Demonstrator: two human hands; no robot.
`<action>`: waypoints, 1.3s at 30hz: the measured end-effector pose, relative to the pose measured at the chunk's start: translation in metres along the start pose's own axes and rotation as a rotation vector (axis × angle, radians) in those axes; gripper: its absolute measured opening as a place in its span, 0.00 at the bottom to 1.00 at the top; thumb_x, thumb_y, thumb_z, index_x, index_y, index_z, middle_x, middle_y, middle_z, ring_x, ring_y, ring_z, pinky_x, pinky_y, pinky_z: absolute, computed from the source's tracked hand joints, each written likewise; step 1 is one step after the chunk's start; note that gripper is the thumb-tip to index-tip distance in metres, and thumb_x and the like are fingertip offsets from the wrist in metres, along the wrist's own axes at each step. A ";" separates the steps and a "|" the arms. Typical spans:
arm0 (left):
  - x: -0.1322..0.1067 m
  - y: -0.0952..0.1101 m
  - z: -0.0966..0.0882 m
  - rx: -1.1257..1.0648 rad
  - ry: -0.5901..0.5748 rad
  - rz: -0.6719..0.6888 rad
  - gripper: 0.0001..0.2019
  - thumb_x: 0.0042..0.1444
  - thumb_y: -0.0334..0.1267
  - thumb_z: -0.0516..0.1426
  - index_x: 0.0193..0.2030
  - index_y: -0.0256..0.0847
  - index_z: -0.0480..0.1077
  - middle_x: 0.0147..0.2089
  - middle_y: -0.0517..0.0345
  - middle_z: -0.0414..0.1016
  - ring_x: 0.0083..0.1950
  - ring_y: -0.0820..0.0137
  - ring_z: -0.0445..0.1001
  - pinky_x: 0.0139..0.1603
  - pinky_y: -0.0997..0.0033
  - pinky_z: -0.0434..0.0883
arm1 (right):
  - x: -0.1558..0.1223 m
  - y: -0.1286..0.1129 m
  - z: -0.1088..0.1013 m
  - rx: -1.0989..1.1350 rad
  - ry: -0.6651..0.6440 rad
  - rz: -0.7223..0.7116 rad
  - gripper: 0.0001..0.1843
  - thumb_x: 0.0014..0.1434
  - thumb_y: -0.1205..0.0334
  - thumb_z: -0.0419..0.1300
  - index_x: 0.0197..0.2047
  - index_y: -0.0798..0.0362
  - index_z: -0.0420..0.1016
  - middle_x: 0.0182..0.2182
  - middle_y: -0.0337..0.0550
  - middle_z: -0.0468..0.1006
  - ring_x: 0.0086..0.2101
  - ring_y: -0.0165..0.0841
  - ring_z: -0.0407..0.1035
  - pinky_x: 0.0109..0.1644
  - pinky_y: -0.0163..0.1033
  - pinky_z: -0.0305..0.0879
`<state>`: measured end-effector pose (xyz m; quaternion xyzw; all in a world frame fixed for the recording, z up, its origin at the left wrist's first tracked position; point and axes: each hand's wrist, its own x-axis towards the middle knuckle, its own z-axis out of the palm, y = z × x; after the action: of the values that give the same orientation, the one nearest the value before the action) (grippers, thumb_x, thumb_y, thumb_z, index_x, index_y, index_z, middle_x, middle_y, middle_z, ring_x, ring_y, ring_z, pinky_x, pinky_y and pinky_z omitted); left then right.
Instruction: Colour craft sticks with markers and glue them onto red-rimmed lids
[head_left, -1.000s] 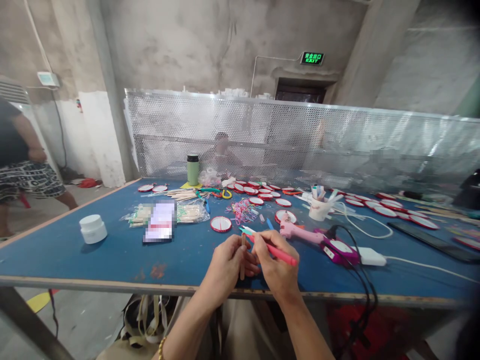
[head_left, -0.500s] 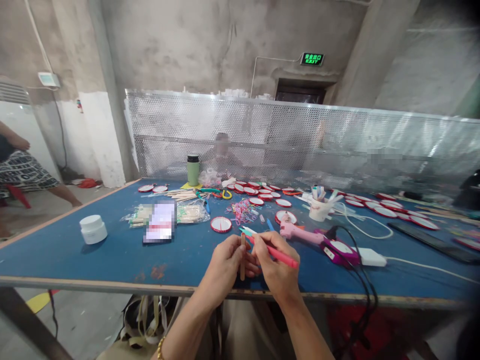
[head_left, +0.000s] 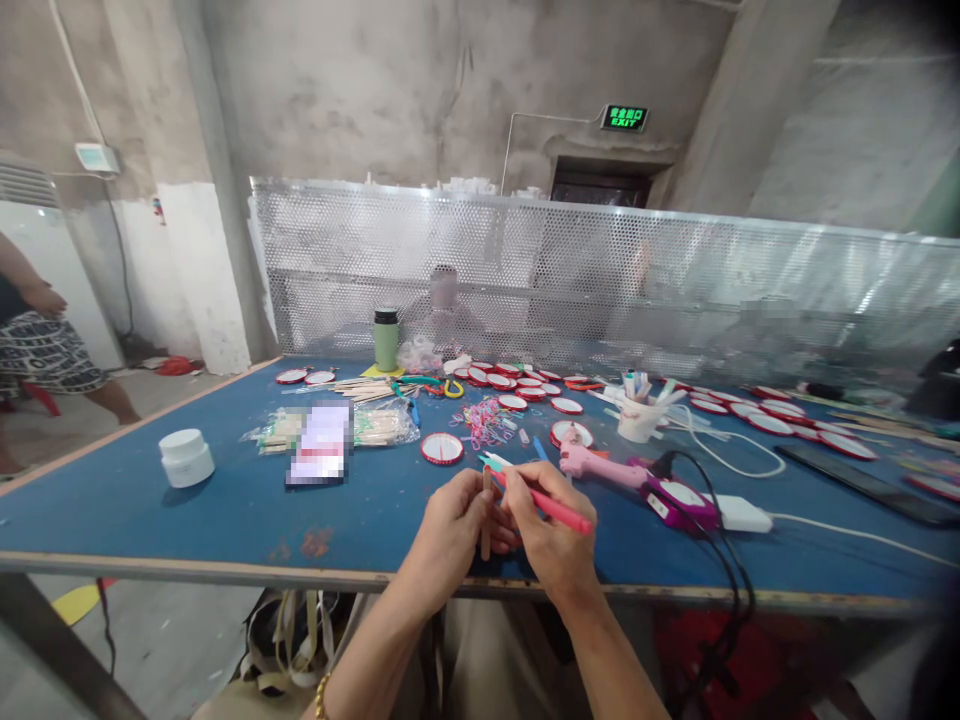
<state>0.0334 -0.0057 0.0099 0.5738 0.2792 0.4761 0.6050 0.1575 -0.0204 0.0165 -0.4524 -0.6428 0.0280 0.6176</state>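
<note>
Near the front edge of the blue table, my left hand (head_left: pixel 455 515) is closed on a flat wooden craft stick (head_left: pixel 486 530), held upright. A red marker pen (head_left: pixel 559 510) is gripped in my right hand (head_left: pixel 555 535), its tip close to the stick's upper end. A teal-and-white pen (head_left: pixel 496 463) shows just beyond my fingers; whether my right hand also holds it I cannot tell. Past my hands lies a small round drum with a red rim (head_left: pixel 442 448). Colourful rubber bands or cords (head_left: pixel 484 424) are heaped behind it.
Left are a white jar (head_left: pixel 187 460), a phone (head_left: pixel 321 440) and bagged sticks (head_left: pixel 386 425). A pink handheld device (head_left: pixel 611 468), a cup of pens (head_left: pixel 637 415) and cables lie right. Red-rimmed drums (head_left: pixel 772 422) and a green bottle (head_left: pixel 385 340) stand farther back. A person (head_left: pixel 37 330) is at far left.
The red marker and my right hand have shifted very slightly left. My left hand and the stick stay nearly still. The person at far left has moved a little.
</note>
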 end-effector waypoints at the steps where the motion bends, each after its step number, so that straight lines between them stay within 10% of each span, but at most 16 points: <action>1: 0.000 0.000 0.000 0.000 0.001 -0.001 0.13 0.59 0.48 0.54 0.35 0.40 0.62 0.27 0.61 0.74 0.26 0.72 0.76 0.30 0.72 0.75 | 0.000 0.000 0.000 0.004 0.005 0.006 0.10 0.63 0.59 0.58 0.30 0.51 0.73 0.22 0.36 0.75 0.22 0.29 0.68 0.27 0.33 0.64; 39: -0.011 0.005 -0.008 -0.072 0.126 -0.054 0.17 0.52 0.50 0.60 0.36 0.36 0.69 0.30 0.52 0.80 0.29 0.66 0.80 0.32 0.69 0.76 | -0.002 -0.008 -0.005 0.263 -0.001 0.128 0.09 0.64 0.57 0.58 0.38 0.52 0.76 0.23 0.35 0.74 0.20 0.26 0.65 0.24 0.32 0.63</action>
<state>0.0208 -0.0126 0.0114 0.5128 0.3149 0.5048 0.6190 0.1567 -0.0290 0.0210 -0.4078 -0.6036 0.1516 0.6681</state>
